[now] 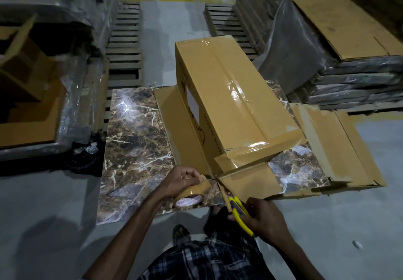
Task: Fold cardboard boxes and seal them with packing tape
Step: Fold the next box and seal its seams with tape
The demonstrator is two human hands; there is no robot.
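Centrally in the frame, the long brown cardboard box (237,96) lies on a brown marble-patterned slab (135,137), its long axis running from lower centre up toward top centre, taped seam uppermost. It looks light and stiff but tape-slick on top, so it is probably best gripped by its bare edges. At lower centre, the left hand (181,179) pinches the brown packing-tape roll (192,194), while the right hand (263,218) is curled round yellow-handled scissors (239,210) at the stretched tape.

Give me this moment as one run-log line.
step: scissors at tape strip, box end | left hand: holds tape roll | right hand: grips scissors | box: top seam taped, on slab
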